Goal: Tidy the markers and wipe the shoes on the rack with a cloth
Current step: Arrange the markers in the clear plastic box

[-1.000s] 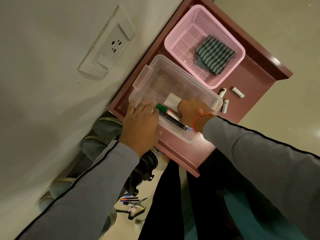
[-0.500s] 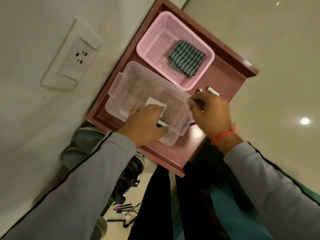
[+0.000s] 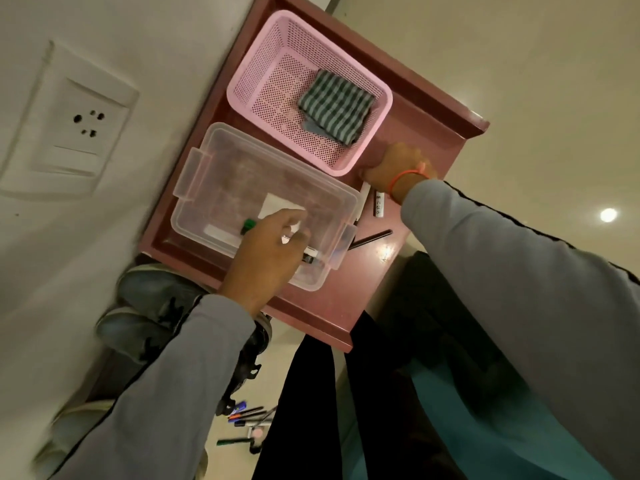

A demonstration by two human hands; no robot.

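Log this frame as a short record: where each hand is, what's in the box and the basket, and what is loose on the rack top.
left hand: over the clear box, fingers curled; grasp unclear
right hand: beside the pink basket, at a white marker
box contents: green-capped marker, white paper
basket contents: striped cloth
loose on rack top: second white marker, black pen

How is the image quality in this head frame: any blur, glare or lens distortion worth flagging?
Head view: dim, warm indoor light; the left hand over the clear box is smeared by motion blur, the right hand is sharper; a ceiling light glares off the floor and glints on the rack top; wide-angle bending tilts the wall socket.
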